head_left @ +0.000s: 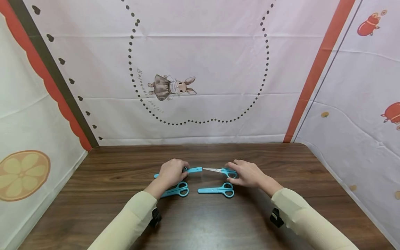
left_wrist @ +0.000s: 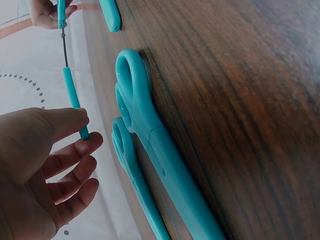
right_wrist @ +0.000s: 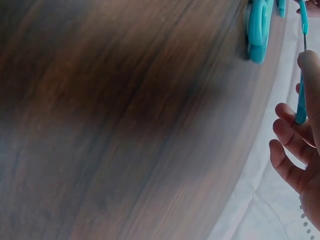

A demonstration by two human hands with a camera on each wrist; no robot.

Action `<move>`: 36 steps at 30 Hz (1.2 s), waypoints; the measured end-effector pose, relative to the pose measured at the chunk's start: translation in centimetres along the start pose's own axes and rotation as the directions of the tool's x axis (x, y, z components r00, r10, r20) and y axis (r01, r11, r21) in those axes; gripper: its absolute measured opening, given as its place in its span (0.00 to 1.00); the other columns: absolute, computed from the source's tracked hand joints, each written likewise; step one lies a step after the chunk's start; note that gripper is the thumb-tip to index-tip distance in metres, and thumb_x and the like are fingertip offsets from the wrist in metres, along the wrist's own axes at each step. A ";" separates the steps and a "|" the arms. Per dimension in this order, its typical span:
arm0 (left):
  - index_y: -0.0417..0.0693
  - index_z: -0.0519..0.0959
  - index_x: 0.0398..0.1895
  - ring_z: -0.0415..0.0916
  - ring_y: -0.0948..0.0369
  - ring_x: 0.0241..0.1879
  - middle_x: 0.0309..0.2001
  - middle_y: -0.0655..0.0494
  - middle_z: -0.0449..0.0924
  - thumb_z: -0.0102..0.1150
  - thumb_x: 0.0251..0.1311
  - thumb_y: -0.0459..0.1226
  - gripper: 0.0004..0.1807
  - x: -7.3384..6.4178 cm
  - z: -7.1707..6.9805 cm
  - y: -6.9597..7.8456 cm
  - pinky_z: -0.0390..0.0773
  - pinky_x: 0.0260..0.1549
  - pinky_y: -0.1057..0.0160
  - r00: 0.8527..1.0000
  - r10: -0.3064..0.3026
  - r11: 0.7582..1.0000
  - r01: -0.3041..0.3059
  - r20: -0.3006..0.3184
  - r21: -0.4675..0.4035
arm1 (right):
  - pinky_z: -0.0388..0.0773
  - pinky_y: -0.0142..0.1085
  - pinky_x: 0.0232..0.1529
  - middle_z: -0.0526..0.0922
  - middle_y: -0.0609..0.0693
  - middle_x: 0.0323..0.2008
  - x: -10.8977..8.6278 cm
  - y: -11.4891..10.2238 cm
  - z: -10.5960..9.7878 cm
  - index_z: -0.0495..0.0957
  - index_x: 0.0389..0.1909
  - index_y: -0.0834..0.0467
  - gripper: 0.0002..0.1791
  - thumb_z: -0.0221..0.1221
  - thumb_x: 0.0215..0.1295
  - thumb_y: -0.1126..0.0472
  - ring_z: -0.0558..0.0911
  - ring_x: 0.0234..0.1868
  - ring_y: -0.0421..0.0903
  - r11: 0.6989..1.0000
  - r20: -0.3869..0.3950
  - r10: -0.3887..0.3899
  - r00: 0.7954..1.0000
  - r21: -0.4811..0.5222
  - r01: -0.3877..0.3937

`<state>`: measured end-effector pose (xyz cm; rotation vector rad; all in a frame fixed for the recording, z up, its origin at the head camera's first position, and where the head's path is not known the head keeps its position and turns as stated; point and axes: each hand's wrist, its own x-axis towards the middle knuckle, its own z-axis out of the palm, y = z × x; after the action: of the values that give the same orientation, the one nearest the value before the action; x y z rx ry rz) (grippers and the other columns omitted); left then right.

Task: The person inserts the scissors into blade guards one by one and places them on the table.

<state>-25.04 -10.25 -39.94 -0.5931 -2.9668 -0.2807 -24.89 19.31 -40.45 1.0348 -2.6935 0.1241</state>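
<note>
Between thumb and forefinger, my left hand [head_left: 171, 172] pinches a slim light-blue scissors cover [head_left: 196, 169]. Facing it, my right hand [head_left: 247, 172] holds the blue handles of a pair of scissors [head_left: 230, 172]. Its bare metal blades [head_left: 213, 169] point left, the tip right at the cover's mouth. In the left wrist view, cover [left_wrist: 71, 87] and blades [left_wrist: 65, 50] run nearly in line. Below my left hand lies a pair of covered scissors [head_left: 181, 189], its tip hidden by the wrist. Another covered pair [left_wrist: 132, 162] lies behind it, mostly hidden by that hand in the head view.
A third covered pair of scissors [head_left: 215, 190] lies on the wooden table [head_left: 200, 222] in front of the hands, handles to the right. White printed cloth [head_left: 218, 69] hangs behind the table's back edge and along both sides.
</note>
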 end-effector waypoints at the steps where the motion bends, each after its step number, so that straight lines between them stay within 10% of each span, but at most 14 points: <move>1: 0.59 0.79 0.38 0.66 0.67 0.21 0.29 0.63 0.77 0.58 0.51 0.43 0.10 0.0 0.0 0.0 0.65 0.15 0.66 1.000 0.002 1.000 -0.002 0.001 -0.002 | 0.58 0.28 0.15 0.62 0.38 0.22 0.0 -0.1 0.0 0.71 0.46 0.44 0.23 0.54 0.51 0.40 0.63 0.21 0.36 1.000 0.003 0.000 1.000 -0.005 0.000; 36: 0.60 0.79 0.38 0.68 0.66 0.27 0.28 0.66 0.76 0.59 0.51 0.44 0.10 -1.4 -0.3 -0.7 0.66 0.19 0.67 0.998 0.063 0.997 -0.062 -0.024 0.044 | 0.61 0.26 0.18 0.69 0.37 0.27 1.2 -1.2 0.2 0.71 0.49 0.46 0.25 0.56 0.50 0.40 0.65 0.23 0.33 0.997 0.020 -0.047 0.999 0.059 0.046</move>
<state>-24.02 -11.42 -39.97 -0.6710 -2.9159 -0.2159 -24.99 17.62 -40.34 1.1209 -2.6977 0.1854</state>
